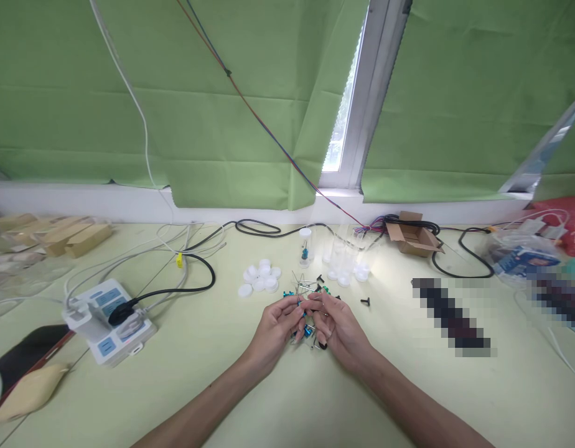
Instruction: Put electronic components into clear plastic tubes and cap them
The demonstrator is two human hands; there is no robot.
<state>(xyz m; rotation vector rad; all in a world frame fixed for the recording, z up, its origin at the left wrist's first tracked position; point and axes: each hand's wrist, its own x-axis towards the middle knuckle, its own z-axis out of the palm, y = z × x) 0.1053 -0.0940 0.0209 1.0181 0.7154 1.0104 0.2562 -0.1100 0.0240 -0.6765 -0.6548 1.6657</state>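
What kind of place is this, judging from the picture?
Probably a small electronics workbench beside a window: tiny leaded components in a heap by both hands, clear vials with white caps, and a power strip.

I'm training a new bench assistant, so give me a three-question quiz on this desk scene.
1. True or false: both hands, left hand and right hand, meet over the small blue components.
2. Where do the white caps lie? A) left of the hands, further back B) inside the cardboard box C) on the power strip
3. Fill in: the capped clear vial stands ___ on the table.

Key: 1 true; 2 A; 3 upright.
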